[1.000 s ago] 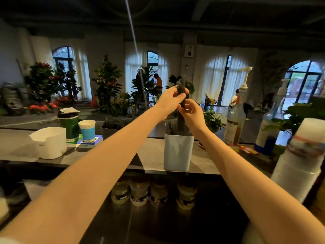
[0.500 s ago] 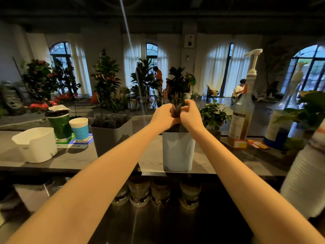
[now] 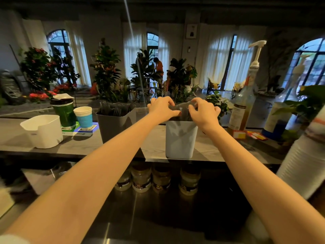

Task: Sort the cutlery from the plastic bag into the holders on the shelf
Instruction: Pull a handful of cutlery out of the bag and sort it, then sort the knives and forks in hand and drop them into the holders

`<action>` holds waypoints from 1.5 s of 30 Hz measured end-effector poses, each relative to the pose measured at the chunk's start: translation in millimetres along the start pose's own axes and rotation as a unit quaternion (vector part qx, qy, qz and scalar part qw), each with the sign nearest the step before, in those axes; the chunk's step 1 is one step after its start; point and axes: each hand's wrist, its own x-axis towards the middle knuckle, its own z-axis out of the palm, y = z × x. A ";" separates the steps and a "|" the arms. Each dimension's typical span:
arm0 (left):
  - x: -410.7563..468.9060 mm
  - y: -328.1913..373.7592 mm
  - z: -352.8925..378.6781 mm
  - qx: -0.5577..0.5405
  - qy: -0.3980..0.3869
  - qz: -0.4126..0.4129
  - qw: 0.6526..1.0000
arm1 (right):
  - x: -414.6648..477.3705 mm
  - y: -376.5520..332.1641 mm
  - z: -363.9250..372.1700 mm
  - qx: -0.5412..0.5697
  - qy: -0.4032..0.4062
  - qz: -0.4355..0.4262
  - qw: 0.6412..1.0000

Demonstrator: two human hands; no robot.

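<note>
Straight ahead in the head view, two bare arms reach out to a pale blue holder (image 3: pixel 181 140) standing on a grey shelf (image 3: pixel 84 147). The left hand (image 3: pixel 161 108) and right hand (image 3: pixel 204 111) hover side by side just above the holder's open mouth. Both hands have their fingers curled, and each pinches an end of a clear plastic bag (image 3: pixel 182 107) stretched between them. Dark cutlery (image 3: pixel 184 114) shows under the bag, reaching down into the blue holder; which kind it is cannot be told.

Left of the blue holder, partly behind the left forearm, stands a grey holder (image 3: pixel 114 125) packed with more dark pieces (image 3: pixel 114 109) standing upright. Further left on the shelf sits a white holder (image 3: pixel 43 130). Behind it are a green cup (image 3: pixel 65 113) with a dark lid and a smaller blue-and-white cup (image 3: pixel 83 117), close together.

Right of the hands, a tall pump bottle (image 3: pixel 244 103) stands on the shelf. A stack of white cups (image 3: pixel 306 159) fills the right edge. Under the shelf, a row of jars (image 3: pixel 151 178) sits in shadow.

Beyond the shelf lies a dim room with leafy plants (image 3: pixel 105 67), arched windows with white curtains, and a person in an orange top (image 3: pixel 159 66) far back.
</note>
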 end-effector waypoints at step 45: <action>-487.7 -212.5 122.9 0.053 -0.349 -0.294 0.888 | -492.8 -8.6 179.3 0.236 -0.532 0.178 0.794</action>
